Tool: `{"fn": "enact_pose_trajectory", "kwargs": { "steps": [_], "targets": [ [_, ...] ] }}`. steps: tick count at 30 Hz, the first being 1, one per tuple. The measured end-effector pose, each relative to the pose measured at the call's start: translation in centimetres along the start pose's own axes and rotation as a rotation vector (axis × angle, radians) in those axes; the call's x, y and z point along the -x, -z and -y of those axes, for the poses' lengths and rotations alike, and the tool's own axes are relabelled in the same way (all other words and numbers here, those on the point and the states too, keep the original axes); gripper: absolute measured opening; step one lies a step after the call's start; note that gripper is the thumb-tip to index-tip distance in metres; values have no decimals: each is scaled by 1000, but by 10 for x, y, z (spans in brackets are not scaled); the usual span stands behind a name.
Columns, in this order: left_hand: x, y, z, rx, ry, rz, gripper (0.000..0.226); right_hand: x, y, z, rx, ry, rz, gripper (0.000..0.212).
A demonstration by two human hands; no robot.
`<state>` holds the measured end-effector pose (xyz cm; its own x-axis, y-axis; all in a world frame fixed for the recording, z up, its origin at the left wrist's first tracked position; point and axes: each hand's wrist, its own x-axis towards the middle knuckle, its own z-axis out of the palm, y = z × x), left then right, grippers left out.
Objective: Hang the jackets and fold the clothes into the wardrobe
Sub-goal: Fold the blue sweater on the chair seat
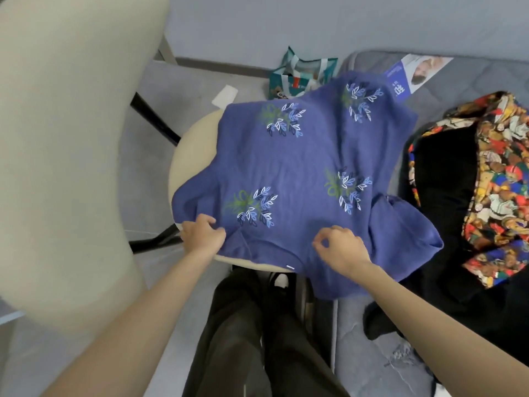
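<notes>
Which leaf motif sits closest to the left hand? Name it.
The near-left leaf motif on the sweater, beside the left hand; the other three lie farther away.

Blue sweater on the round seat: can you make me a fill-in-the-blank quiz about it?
The blue sweater carries ____ embroidered leaf sprigs.
The left hand and right hand both pinch the ____.
The colourful printed jacket lies on the sweater's ____ side.
Missing words: four; sweater; right.
</notes>
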<state>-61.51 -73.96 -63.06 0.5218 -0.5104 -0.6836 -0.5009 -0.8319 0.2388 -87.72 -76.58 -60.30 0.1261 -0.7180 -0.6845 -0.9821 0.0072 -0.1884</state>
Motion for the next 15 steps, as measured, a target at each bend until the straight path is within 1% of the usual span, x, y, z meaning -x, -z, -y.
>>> {"fn": "enact_pose_trajectory", "kwargs": {
  "steps": [2, 5, 7, 10, 12, 14, 15],
  "targets": [
    [-6, -4, -8, 268, 192, -63, 48, -15, 1, 19, -78, 55, -27, 22],
    [-20, -10, -12, 537, 386, -149, 71, -36, 4, 46, -114, 163, -25, 23],
    [-33, -13, -12, 716, 536, -191, 77, -54, 5, 63, -115, 234, -28, 25],
    [-48, -15, -10, 796, 714, -233, 77, -83, 10, 88, -152, 320, -32, 27],
    [-60, -16, -8, 953, 764, -276, 73, -102, 11, 105, -188, 369, -27, 29],
    [-71, -16, -6, 1122, 798, -337, 59, -121, 11, 123, -204, 433, -25, 31],
    [-74, -15, -5, 1158, 786, -359, 50, -131, 10, 132, -210, 468, -26, 32]
  ]
}}
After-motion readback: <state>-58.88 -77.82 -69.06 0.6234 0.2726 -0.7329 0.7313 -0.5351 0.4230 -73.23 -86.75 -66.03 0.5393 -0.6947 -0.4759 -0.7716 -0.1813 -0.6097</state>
